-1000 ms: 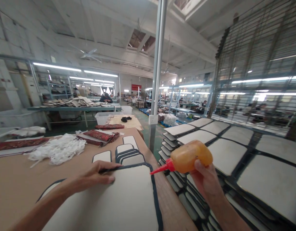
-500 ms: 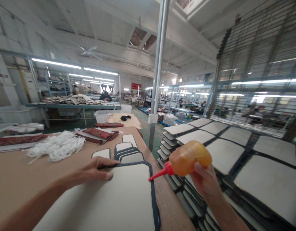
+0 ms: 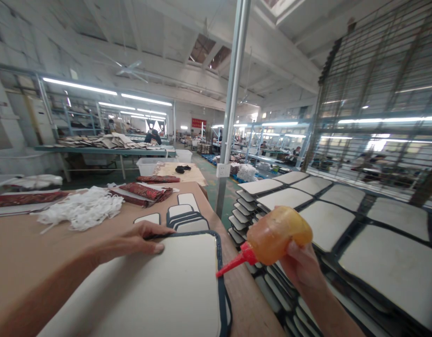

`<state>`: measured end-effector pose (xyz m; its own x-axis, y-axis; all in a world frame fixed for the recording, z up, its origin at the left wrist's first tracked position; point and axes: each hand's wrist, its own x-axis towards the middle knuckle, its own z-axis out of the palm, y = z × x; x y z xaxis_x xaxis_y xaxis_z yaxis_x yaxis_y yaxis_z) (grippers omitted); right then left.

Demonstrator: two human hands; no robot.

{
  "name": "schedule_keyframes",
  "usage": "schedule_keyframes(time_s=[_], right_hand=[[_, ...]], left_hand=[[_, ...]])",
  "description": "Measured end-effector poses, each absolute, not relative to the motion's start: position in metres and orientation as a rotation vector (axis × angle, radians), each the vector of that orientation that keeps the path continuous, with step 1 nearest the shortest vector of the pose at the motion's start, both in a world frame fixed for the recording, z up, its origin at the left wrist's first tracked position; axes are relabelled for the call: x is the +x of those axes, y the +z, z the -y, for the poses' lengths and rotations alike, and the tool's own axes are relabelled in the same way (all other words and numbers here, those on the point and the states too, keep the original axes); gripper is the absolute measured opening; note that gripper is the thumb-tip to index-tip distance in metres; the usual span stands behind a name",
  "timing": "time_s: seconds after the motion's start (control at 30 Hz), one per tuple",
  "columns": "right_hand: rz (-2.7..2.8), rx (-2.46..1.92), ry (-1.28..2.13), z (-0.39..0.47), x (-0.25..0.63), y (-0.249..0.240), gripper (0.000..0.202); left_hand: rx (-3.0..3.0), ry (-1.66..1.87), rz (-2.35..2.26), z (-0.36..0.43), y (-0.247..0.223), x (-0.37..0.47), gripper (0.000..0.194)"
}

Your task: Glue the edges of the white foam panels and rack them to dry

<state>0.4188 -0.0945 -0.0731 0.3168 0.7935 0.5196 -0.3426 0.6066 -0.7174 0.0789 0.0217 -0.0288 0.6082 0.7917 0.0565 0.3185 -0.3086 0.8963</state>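
Note:
A large cream panel (image 3: 166, 285) with a dark rim and rounded corners lies at the near edge of the brown table. My left hand (image 3: 142, 238) grips its far edge, thumb on top of the cream face. In my right hand (image 3: 300, 257) is a squeeze bottle (image 3: 277, 234) of amber liquid, tilted down to the left. Its red nozzle touches the panel's right border, a little below the corner. A wet shine shows along the dark rim near that corner.
Smaller dark-edged panels (image 3: 189, 220) lie behind the large one. White strips (image 3: 82, 207) and red patterned fabric (image 3: 142, 191) are on the table (image 3: 19, 248). Tall stacks of panels (image 3: 328, 220) stand at the right, by a wire rack. A metal post (image 3: 231, 107) rises beyond the table.
The nozzle tip has moved down along the panel's right border, toward me. My left hand keeps its hold on the far edge.

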Motion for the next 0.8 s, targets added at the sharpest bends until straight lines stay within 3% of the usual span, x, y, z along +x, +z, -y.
schedule_keyframes(time_s=[0.1, 0.8], right_hand=[[1.013, -0.526, 0.816, 0.097, 0.418, -0.073, 0.055], [0.955, -0.558, 0.912, 0.12, 0.4, -0.064, 0.067]], left_hand=[[1.858, 0.392, -0.783, -0.021, -0.017, 0.076, 0.052], [1.752, 0.364, -0.81, -0.021, -0.006, 0.067, 0.056]])
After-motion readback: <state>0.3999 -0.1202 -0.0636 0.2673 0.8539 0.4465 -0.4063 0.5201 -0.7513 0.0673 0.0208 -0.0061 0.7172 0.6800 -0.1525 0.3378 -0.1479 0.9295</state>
